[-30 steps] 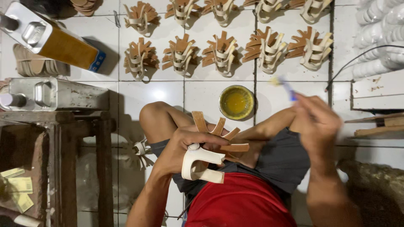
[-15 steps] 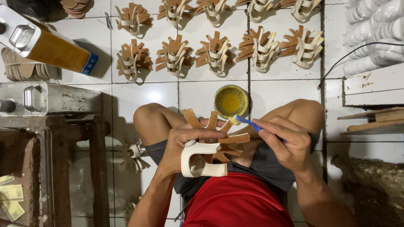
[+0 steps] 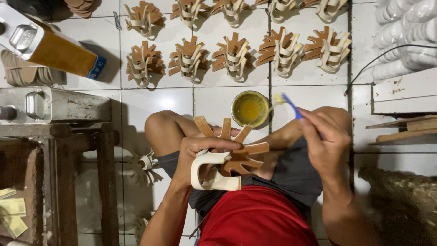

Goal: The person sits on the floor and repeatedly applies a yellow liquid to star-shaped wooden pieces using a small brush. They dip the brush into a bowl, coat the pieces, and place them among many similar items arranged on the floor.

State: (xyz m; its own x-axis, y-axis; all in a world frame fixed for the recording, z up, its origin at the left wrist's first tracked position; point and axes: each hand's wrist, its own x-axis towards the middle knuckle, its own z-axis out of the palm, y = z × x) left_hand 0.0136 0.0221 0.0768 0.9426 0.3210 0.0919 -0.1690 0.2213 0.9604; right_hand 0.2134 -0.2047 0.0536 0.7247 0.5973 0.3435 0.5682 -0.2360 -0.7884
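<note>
Over the bowl, the right hand's brush points up-left.

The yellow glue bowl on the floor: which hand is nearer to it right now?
Right. The right hand is just beside the yellow glue bowl, its blue brush tip at the rim. The left hand is lower, below the bowl, gripping a fan of brown soles.

Blue toothbrush, yellow glue bowl, tan-and-cream sandal pieces, white tiled floor.
</note>
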